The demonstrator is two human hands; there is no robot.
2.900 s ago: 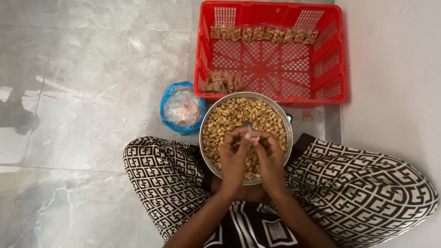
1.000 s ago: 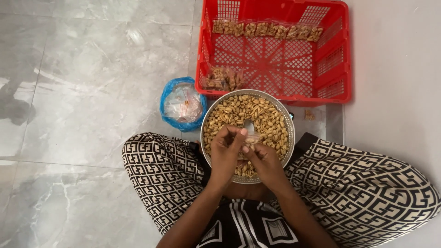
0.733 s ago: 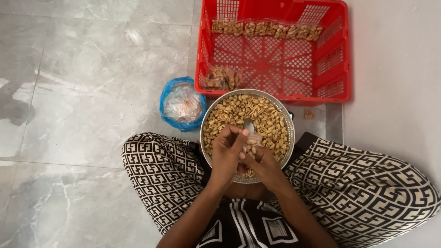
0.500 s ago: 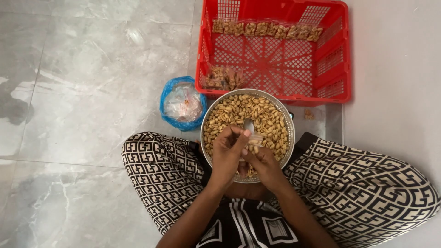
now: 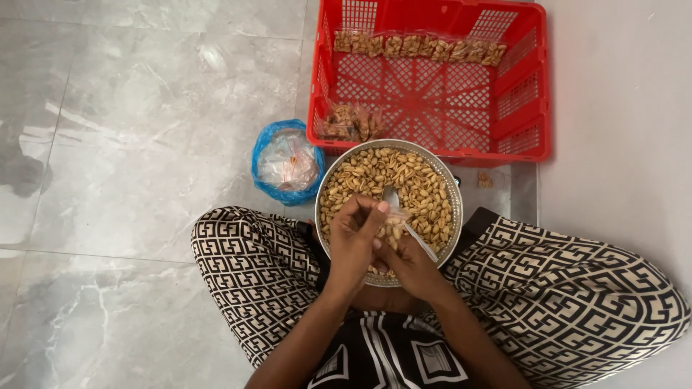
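A round metal bowl (image 5: 451,193) full of shelled peanuts (image 5: 414,176) rests between my crossed legs. Over its near half, my left hand (image 5: 353,238) and my right hand (image 5: 409,265) meet, and both pinch a small clear plastic packet (image 5: 393,222) with some peanuts in it. A metal spoon (image 5: 393,197) lies on the peanuts. Its handle runs down to the right along my right hand; whether that hand also grips it is unclear.
A red plastic crate (image 5: 533,94) stands beyond the bowl, with a row of filled peanut packets (image 5: 414,47) along its far wall and a few packets (image 5: 346,124) in its near left corner. A blue plastic bag (image 5: 287,162) of clear packets lies left of the bowl on grey marble tiles.
Both hands have come a little nearer to me over the bowl and stay together on the packet. In the last second they hardly move. The spoon stays on the peanuts.
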